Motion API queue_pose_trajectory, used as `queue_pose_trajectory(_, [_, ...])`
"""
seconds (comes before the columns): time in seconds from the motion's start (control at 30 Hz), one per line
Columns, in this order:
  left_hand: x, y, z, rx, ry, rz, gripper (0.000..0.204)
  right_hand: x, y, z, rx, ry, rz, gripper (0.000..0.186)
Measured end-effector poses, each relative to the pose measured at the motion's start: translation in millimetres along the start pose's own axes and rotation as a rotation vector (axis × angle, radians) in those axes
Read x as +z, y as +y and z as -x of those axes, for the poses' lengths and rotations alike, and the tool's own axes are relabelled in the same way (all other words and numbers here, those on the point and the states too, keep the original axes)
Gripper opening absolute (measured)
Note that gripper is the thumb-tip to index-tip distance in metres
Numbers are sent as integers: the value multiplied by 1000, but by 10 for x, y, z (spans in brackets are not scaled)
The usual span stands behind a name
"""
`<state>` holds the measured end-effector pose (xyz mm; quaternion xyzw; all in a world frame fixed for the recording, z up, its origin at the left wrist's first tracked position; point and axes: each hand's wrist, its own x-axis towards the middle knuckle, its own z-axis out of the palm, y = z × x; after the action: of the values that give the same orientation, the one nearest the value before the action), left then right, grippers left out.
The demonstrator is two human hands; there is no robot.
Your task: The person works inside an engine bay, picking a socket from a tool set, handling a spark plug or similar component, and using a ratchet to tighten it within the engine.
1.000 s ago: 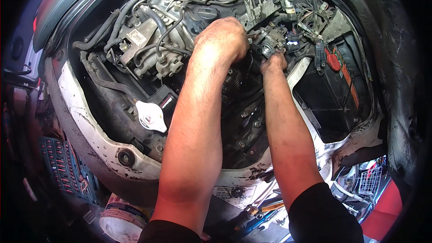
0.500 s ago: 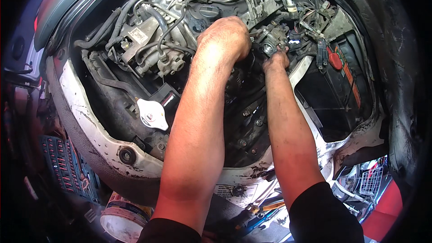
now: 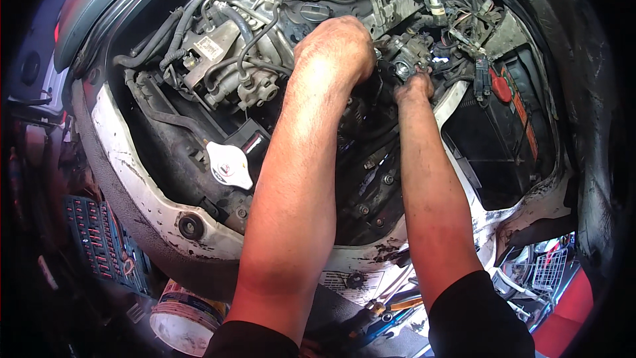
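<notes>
My left hand (image 3: 336,46) is curled into a fist over the front of the engine, just below the black oil filler cap (image 3: 315,12). Its fingers point down and away, so whatever they grip is hidden. To its right, my right hand (image 3: 416,87) has its fingers bent against a grey metal housing (image 3: 405,53) with a round bright opening. Part of that hand's grip is out of sight behind the housing. Hoses and wires crowd around both hands. Dark grime marks the right fingers.
A white-topped radiator cap (image 3: 229,165) sits at the left front. The battery (image 3: 487,136), with a red terminal cover (image 3: 501,86), stands on the right. Below the white front frame (image 3: 165,215) are a socket set (image 3: 103,245), a white bucket (image 3: 182,325) and loose tools (image 3: 391,318).
The whole view has shifted slightly, moving the engine bay a little to the right in the picture. Both hands keep nearly the same places on the engine.
</notes>
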<state>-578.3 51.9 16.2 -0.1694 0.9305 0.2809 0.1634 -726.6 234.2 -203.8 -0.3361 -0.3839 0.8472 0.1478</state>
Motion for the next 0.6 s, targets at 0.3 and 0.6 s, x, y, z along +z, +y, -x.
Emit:
queue_pose_trajectory(0.3, [26,-34,24,54,118,77,38,37,-124,77,63,91,201,41])
queue_pose_trajectory(0.6, [24,-33,3,37,105,69,38,19,-219,398,113,-68,154,42])
